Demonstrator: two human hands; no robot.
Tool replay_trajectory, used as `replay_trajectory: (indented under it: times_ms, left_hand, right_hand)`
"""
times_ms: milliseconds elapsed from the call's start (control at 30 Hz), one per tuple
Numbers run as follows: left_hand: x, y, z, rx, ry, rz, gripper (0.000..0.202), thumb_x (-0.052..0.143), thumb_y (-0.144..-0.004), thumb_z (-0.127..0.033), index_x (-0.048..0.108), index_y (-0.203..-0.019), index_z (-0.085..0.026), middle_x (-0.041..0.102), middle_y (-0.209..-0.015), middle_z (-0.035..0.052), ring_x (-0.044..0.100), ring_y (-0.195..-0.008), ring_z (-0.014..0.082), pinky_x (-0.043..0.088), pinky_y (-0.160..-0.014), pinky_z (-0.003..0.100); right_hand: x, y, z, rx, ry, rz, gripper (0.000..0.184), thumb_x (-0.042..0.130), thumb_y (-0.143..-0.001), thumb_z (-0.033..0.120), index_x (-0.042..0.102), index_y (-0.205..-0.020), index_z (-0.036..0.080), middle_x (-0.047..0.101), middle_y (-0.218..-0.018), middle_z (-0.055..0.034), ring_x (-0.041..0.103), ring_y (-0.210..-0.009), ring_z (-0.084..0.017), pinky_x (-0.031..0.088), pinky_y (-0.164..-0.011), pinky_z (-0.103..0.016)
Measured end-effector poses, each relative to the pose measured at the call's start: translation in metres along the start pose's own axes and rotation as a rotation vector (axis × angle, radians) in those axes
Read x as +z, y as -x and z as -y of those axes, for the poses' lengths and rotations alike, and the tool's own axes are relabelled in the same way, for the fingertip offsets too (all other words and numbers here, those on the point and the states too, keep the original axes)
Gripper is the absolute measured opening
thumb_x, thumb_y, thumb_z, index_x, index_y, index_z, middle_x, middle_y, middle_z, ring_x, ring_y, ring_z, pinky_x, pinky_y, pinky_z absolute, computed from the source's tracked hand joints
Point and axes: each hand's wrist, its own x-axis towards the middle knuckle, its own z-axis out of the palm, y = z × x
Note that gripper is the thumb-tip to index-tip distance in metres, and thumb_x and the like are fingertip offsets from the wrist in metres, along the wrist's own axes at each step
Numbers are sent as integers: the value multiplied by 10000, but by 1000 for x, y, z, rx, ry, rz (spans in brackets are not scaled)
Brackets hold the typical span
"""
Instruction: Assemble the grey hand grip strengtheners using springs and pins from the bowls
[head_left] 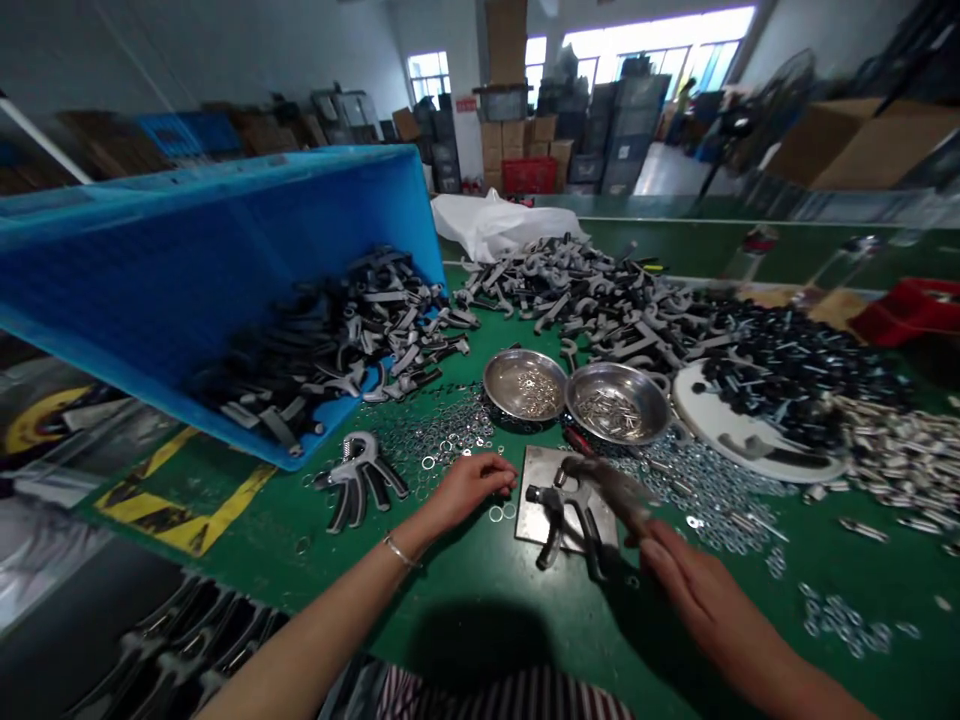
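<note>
My right hand is closed round the handle of a hammer, which is smeared by motion and reaches over a square metal plate. On the plate lies a grey and black hand grip with two splayed handles; the hammer partly covers it. Just left of the plate is my left hand, its fingers curled and pressed together; whether they pinch anything small is hidden. Loose metal rings lie beside its fingertips. Farther left, more grey and black hand grips rest on the green table, one showing a coil spring.
A tipped blue crate spills grey-black parts at left. Two steel bowls of small metal pieces stand behind the plate. Heaped handles, a white lid-like tray with black-headed bolts, and scattered nuts fill the back and right.
</note>
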Motion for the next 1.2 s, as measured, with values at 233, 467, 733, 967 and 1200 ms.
replay_trajectory:
  times_ms: [233,467,733,967,1200]
  left_hand:
    - [7,4,-16,92,-305,20,209,525,-929,-306,679,-917,-164,715,-846,47,660,-751,166,496,-737,283]
    - [46,-39,-19,327,-544,49,176,568,-928,-235,708,-856,-157,671,-900,62,615,-887,191,463,-810,293]
    - [65,-64,-5,300,-511,-7,156,608,-909,-232,726,-843,-156,674,-857,52,626,-839,183,466,-789,285]
    - [71,-69,-3,316,-542,-28,146,615,-905,-228,730,-841,-165,681,-863,53,629,-853,186,469,-804,296]
    - [74,-68,-5,331,-609,-36,160,598,-924,-242,724,-856,-169,682,-873,55,629,-863,189,473,-813,305]
  right_hand:
    - [6,-7,-11,46,-107,77,480,302,-1001,582,613,-879,238,616,-722,-19,579,-671,-196,467,-657,-302]
    - [13,-12,-39,326,-387,133,563,413,-911,718,627,-840,202,527,-557,20,471,-500,-135,378,-472,-243]
    - [26,0,-52,454,-731,-104,571,475,-845,777,554,-969,225,466,-515,81,279,-331,-50,206,-319,-155]
    - [39,0,-53,432,-794,-116,556,464,-859,765,533,-945,220,434,-475,98,216,-301,-40,217,-281,-148]
    - [40,-1,-53,416,-810,-93,554,458,-861,763,523,-943,219,448,-481,96,228,-300,-37,208,-285,-140]
